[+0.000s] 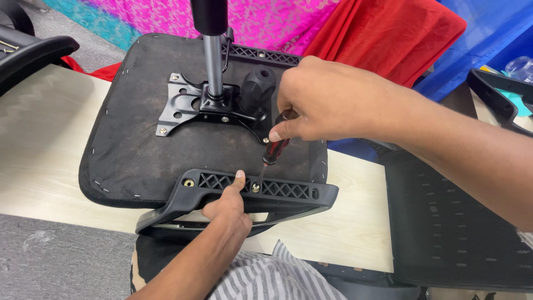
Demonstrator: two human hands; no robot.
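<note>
While your right hand (322,108) grips the screwdriver (273,151), your left hand (229,208) steadies the armrest (244,194).

Chair seat (139,139) lies upside down on the pale table (39,144), its underside w/ black fabric facing up. Screwdriver has a red/black handle, fingers closed tight around it, tip down on a screw (255,188) in the armrest bracket at the near edge of the seat. Left hand is curled on the armrest just left of that screw, thumb resting on the latticed top, fingers underneath. Metal mounting plate (194,111) w/ gas cylinder (212,55) and black knob (257,86) sits mid-seat, farther off. Another black seat part (449,222) lies to the right; red cloth (388,33) on the far side.
</note>
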